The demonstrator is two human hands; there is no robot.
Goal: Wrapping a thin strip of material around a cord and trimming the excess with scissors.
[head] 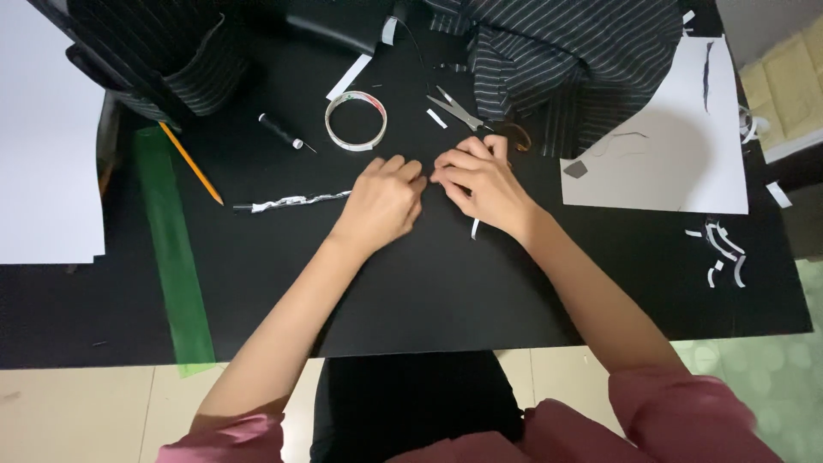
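My left hand (384, 201) and my right hand (482, 182) meet over the middle of a black table (429, 291), fingers curled and fingertips almost touching. A twisted white paper chain (296, 202) runs left from my left hand, which holds its near end. My right hand pinches something small at the same spot; what it is stays hidden. A short white paper strip (474, 228) lies just below my right hand.
A tape roll (355, 120), scissors (456, 109), a black pen (281, 130) and a pencil (190, 162) lie behind the hands. Striped dark cloth (566, 60) fills the back. A green strip (174, 249) lies left, white sheets (677, 146) and paper scraps (724, 253) right.
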